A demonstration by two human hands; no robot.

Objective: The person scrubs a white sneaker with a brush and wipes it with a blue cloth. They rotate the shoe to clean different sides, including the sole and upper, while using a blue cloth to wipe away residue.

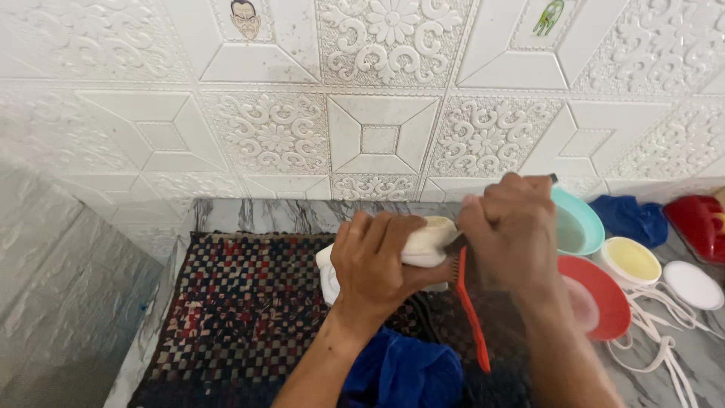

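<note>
Blue cloth [404, 374] is seen nearest, at six o'clock, on a checked woven mat [234, 302]. Above it, a white shoe [423, 243], pale and rounded, is gripped in the left hand [374, 261], whose fingers are wrapped over its top. At three o'clock of the shoe, touching it, the right hand [513, 227] is closed around an orange-handled brush [470, 310]. Bowls [604, 298] are stood on the marble worktop [695, 355] at three o'clock.

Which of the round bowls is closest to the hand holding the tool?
The red bowl. It sits right beside the right hand, partly hidden behind the wrist. The turquoise bowl lies behind it, the yellow bowl farther right.
</note>
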